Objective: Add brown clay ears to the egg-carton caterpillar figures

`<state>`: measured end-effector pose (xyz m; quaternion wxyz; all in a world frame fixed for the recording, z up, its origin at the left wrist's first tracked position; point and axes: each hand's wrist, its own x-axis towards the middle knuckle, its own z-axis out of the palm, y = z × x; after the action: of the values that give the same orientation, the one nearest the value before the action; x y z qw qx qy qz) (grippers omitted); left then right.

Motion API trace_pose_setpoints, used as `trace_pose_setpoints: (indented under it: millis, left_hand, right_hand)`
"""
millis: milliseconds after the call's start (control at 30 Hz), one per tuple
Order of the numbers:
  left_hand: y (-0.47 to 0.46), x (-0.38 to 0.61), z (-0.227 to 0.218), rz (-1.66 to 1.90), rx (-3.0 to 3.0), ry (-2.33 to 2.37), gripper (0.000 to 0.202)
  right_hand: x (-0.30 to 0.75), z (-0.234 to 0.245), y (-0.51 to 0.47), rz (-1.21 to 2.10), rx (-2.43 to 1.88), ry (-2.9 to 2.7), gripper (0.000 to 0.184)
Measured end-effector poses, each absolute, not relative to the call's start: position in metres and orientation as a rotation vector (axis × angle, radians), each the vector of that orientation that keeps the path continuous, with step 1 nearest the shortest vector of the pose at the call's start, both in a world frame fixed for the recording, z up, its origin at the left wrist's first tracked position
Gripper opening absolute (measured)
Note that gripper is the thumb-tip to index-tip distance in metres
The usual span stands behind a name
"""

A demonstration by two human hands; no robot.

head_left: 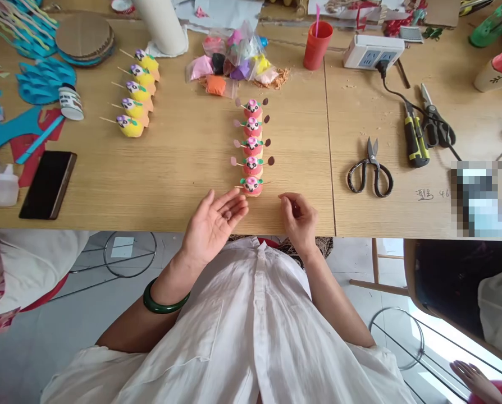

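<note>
While near smooth, round figures (252,147), left fingers (224,199) wide, right fingers (297,199) narrow, contents unclear

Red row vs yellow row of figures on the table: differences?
Colour: the red row has reddish bodies with pink on top; the yellow row has yellow bodies with purple.
Sticks: four figures in the red row have paddle-like tips on theirs; the yellow row's visible sticks look bare.
Place: the red row's near end is beside the left hand; the yellow row sits farther left.
Shared: five figures each.
</note>
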<state>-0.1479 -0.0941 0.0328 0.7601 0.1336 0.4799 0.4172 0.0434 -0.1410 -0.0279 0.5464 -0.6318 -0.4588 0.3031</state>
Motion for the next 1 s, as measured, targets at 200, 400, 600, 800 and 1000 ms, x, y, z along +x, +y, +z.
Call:
trace_pose_setpoints:
  millis: [200,400,600,800,1000]
  left_hand:
    - [-0.114,-0.149,0.037,0.752,0.228,0.986,0.057]
    - [-0.117,-0.149,0.037,0.68,0.286,0.944,0.059]
    - [-0.124,-0.149,0.028,0.71,0.412,0.851,0.049]
    - [-0.131,-0.159,0.012,0.669,0.901,0.978,0.026]
    - [-0.12,-0.164,0.005,0.493,0.785,0.872,0.033]
  right_hand:
    - [0.024,-0.015,-0.163,0.842,-1.386,-1.154,0.021]
    - [-0.001,-0.012,-0.171,0.626,-1.315,-1.636,0.02]
    - [-0.007,-0.01,-0.174,0.695,-1.366,-1.507,0.011]
    - [-0.003,-0.005,-0.177,0.984,-1.422,-1.128,0.014]
    - [-0.001,-0.007,-0.177,0.782,-1.375,-1.343,0.009]
